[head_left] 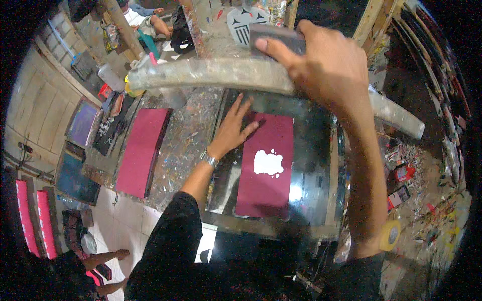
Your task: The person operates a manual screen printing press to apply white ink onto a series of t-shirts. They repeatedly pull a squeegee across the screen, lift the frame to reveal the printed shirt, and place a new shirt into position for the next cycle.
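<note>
My right hand (326, 65) is raised at the upper right, thumb and fingers closed round a dark grey flat block (278, 39). Its exact kind is not clear. Behind the hand runs a long pale wooden bar (211, 72); whether they touch I cannot tell. My left hand (233, 125), with a metal watch on the wrist, has its fingers spread at the upper left corner of a maroon rectangular panel (266, 195). The panel carries a white blob-shaped print (268, 163) and lies on a dark glossy surface (311, 165).
Left of my left arm, a second maroon panel (143, 153) lies on the paint-spattered table (186, 145). A yellow tape roll (390, 235) is beside my right forearm. Another person's hand (119, 254) shows at lower left; a person sits (150, 22) at the back left.
</note>
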The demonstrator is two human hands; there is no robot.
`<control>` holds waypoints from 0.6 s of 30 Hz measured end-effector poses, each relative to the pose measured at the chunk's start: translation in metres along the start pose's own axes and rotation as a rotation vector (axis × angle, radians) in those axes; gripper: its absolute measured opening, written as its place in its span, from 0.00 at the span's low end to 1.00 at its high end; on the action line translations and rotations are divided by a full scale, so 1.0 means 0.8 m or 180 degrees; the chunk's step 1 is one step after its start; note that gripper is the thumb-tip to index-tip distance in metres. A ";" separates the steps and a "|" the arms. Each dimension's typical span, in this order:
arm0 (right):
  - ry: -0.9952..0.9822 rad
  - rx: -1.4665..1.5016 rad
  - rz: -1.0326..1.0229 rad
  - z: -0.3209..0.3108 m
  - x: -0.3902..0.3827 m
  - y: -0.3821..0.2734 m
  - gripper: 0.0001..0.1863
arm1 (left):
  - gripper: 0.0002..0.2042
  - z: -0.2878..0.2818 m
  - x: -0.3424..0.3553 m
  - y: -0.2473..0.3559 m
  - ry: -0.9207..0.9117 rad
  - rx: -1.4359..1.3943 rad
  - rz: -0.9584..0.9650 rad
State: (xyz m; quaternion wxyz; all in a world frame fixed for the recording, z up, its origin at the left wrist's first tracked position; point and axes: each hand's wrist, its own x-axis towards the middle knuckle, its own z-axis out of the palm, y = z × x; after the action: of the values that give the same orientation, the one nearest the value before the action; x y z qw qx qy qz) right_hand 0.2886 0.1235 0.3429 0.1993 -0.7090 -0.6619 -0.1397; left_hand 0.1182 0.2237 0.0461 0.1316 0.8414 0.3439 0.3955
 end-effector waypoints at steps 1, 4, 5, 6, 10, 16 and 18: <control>-0.0074 0.0027 0.0004 -0.004 0.011 0.000 0.40 | 0.29 0.017 -0.010 -0.024 -0.0368 0.0462 -0.0135; -0.0483 -0.0141 0.0334 -0.019 0.042 -0.006 0.41 | 0.26 0.043 -0.030 -0.054 -0.0924 0.1343 -0.0127; -0.0765 -0.0309 0.0592 -0.032 0.057 -0.016 0.41 | 0.25 0.044 -0.034 -0.054 -0.0735 0.1343 0.0092; -0.0691 -0.0142 0.0205 -0.026 0.067 0.001 0.39 | 0.25 0.041 -0.040 -0.051 -0.0516 0.1347 0.0302; -0.0589 -0.0385 0.0313 -0.035 0.102 0.021 0.42 | 0.22 -0.016 -0.079 0.015 0.0980 -0.1246 -0.1808; 0.0424 0.0103 -0.0215 0.040 0.157 0.101 0.53 | 0.32 -0.314 -0.275 -0.084 0.2745 0.1075 -0.2216; 0.0410 0.0545 -0.0672 0.039 0.151 0.076 0.50 | 0.40 -0.421 -0.340 -0.125 0.2216 0.2249 -0.2059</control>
State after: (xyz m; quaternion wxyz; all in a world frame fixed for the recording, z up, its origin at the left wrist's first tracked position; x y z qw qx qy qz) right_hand 0.3572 0.2422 0.3651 0.2853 -0.6054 -0.7281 -0.1481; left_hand -0.3063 0.0939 0.0599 -0.1632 0.5074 0.7168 0.4496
